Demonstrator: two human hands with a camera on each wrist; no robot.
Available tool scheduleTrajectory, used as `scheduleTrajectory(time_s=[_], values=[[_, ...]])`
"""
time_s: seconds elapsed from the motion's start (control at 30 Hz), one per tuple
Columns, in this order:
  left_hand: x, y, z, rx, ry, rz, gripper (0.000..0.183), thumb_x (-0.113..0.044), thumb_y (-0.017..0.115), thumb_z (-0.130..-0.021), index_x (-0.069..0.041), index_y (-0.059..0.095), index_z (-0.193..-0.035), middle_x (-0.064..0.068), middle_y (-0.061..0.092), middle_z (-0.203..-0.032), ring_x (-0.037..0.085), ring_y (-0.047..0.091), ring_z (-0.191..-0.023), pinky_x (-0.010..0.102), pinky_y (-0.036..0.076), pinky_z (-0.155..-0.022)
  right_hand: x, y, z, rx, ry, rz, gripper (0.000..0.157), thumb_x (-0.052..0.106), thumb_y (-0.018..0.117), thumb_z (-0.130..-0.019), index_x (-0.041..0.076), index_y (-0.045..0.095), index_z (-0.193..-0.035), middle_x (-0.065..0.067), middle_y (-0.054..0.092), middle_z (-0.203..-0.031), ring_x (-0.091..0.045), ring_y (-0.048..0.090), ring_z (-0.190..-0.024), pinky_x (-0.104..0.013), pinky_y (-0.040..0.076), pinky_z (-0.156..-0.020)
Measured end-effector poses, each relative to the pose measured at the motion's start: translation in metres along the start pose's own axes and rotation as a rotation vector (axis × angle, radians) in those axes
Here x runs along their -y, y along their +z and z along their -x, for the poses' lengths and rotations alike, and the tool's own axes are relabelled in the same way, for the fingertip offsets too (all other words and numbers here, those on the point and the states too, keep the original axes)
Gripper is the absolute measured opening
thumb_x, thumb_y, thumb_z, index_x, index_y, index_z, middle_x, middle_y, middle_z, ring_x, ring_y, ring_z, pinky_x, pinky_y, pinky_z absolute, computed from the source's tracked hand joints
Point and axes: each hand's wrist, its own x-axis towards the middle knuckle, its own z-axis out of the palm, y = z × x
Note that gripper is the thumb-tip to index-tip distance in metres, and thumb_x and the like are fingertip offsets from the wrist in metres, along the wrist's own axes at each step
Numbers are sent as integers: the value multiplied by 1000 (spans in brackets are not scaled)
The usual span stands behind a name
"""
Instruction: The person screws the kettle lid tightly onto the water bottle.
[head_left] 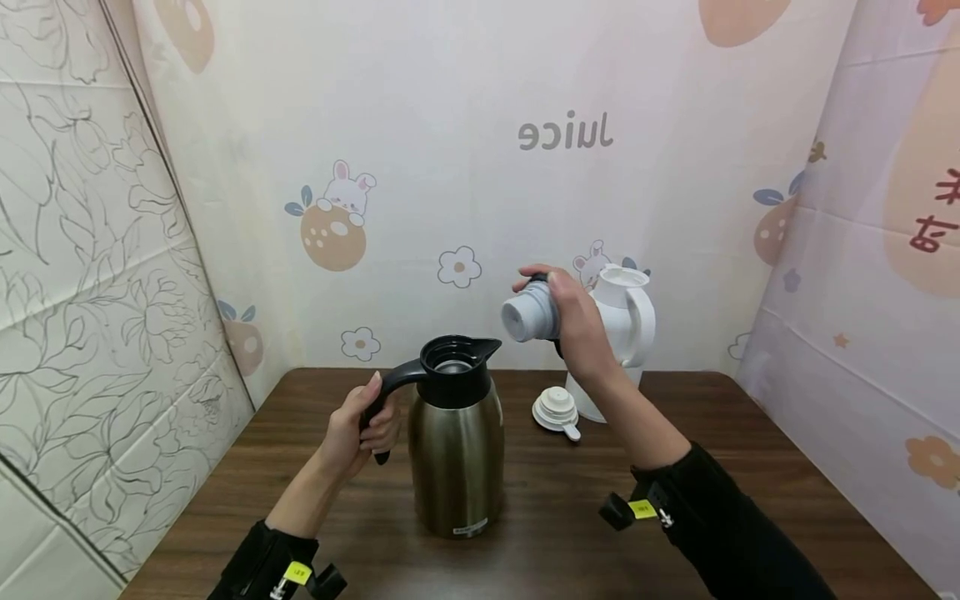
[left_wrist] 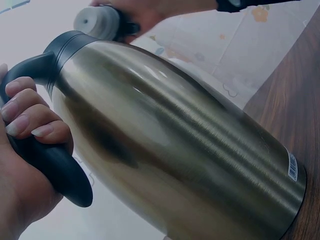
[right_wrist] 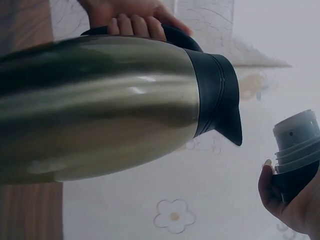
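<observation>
- Head: flask (head_left: 456, 458) upright on table (head_left: 555, 533), uncovered; right hand (head_left: 576, 321) grips stopper (head_left: 531, 315) nearby. Step, judged: stopper off.
- Left wrist: left hand (left_wrist: 35, 120) clamped round handle (left_wrist: 65, 175).
- Right wrist: stopper apart from spout (right_wrist: 231, 131); next move probably calls for levelling it.

The left hand (head_left: 356, 427) was curled, its thumb (head_left: 371, 387) laid above the fingers (head_left: 386, 423). The right hand (head_left: 576, 321) was raised higher, its wrist (head_left: 621, 387) held below its fingers.

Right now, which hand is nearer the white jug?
Right: the right hand is raised in front of the white jug; the left hand, farther left, grips the black flask handle.
</observation>
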Motion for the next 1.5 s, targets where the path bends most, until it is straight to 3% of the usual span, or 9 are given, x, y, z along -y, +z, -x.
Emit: scheduleTrajectory(time_s=[0.2,0.37,0.43,0.67,0.87,1.13,1.5], values=[[0,-1,0,17,5,9,50,-26,14,-111,-6,24,-66,2,19,-51,16,15,-36,34,7,-32,10,18,-11,67,-209,244,34,32,38,-105,21,62,-127,0,66,-115,-14,60,-83,-36,55,-57],[-1,0,0,15,-10,11,50,-27,16,-111,-6,24,-66,1,19,-51,16,15,-37,35,6,-33,14,31,-18,155,-399,377,34,25,46,-103,15,62,-131,0,66,-119,-9,59,-102,-40,56,-78],[-1,0,-1,17,-12,12,50,-28,17,-111,-6,24,-66,2,19,-51,16,15,-36,35,6,-33,16,35,-20,197,-446,418,34,25,49,-102,15,62,-131,-2,65,-122,-9,56,-109,-40,54,-85],[-2,0,-1,19,-5,-5,50,-26,15,-110,-6,24,-66,2,19,-51,17,14,-36,36,6,-33,16,47,-23,315,-560,520,37,27,56,-98,14,62,-133,-6,63,-120,-10,56,-103,-36,56,-79],[-2,0,0,12,-22,-3,50,-28,16,-110,-7,25,-66,1,20,-51,17,15,-37,37,6,-33,12,54,-25,373,-619,603,39,29,58,-97,14,62,-133,-6,63,-119,-13,55,-108,-37,54,-88],[-1,0,-1,25,-20,8,50,-27,15,-110,-6,25,-66,2,20,-51,18,16,-36,38,6,-33,11,61,-25,442,-658,713,42,36,57,-96,16,64,-132,-3,65,-112,-11,54,-97,-31,52,-79],[-1,1,0,28,-21,8,50,-27,14,-111,-6,24,-66,1,20,-51,18,15,-36,37,7,-33,15,65,-24,511,-641,787,41,39,54,-96,23,65,-131,1,66,-111,-9,55,-98,-30,51,-81]])
